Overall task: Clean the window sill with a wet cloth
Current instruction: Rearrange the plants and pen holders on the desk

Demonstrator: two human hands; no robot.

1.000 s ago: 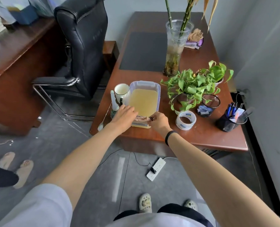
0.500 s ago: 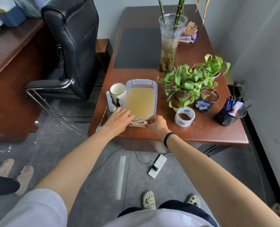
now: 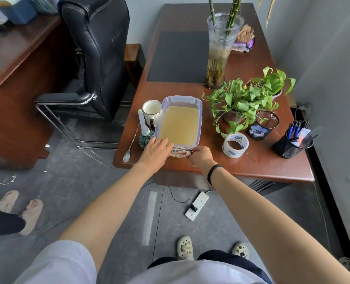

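Observation:
A small pinkish cloth with a dark woven edge (image 3: 180, 151) lies on the wooden desk (image 3: 252, 160) just in front of a clear plastic tub (image 3: 198, 103) filled with yellowish water. My left hand (image 3: 155, 151) grips the cloth's left end and my right hand (image 3: 200, 156) pinches its right end. Both hands sit at the tub's near rim. No window sill is in view.
On the desk stand a white mug (image 3: 151, 110), a small green bottle (image 3: 145, 134), a spoon (image 3: 129, 149), a tape roll (image 3: 235, 144), potted plants (image 3: 243, 101), a glass vase (image 3: 220, 52) and pen holders (image 3: 293, 143). A black chair (image 3: 96, 56) stands left; a power strip (image 3: 196, 204) lies on the floor. Another person's feet (image 3: 16, 208) show at left.
Both hands have stayed on the cloth at the tub's near edge, drawing it slightly toward me off the rim. The camera has shifted a little.

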